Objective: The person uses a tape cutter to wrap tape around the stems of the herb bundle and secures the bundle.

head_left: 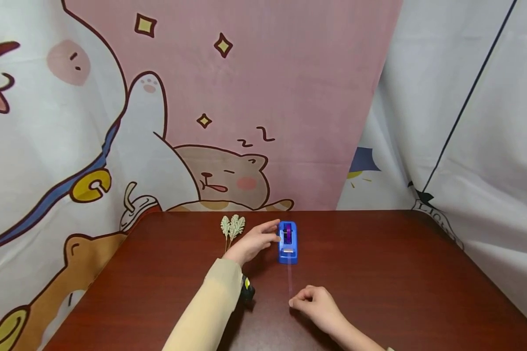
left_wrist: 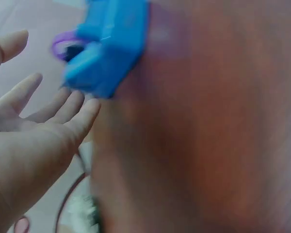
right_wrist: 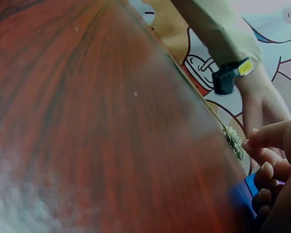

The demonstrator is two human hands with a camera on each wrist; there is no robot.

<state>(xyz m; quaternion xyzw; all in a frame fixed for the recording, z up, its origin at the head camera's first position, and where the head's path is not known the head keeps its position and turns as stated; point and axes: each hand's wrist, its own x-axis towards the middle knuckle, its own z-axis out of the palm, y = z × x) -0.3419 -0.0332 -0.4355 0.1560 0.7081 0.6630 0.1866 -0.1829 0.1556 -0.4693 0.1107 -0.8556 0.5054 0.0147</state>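
Observation:
A blue tape dispenser (head_left: 283,260) with a purple roll (head_left: 288,233) stands upright toward the back of the table. Beside its left side is my left hand (head_left: 255,241), fingers spread and fairly straight, the fingertips right at the dispenser's edge. From the cutter end a strip of clear tape (head_left: 290,277) runs toward the front, stretched out above the tabletop. My right hand (head_left: 319,308) pinches the free end of that strip between thumb and forefinger, its other fingers curled. The left wrist view shows the dispenser (left_wrist: 125,36) blurred, close past the left fingertips.
Pale green leafy sprigs (head_left: 233,227) on thin stems lie left of the dispenser, partly behind the left forearm. A black device (head_left: 248,289) is strapped to the left wrist. The brown table (head_left: 377,268) ends at a printed cloth (head_left: 312,122) behind.

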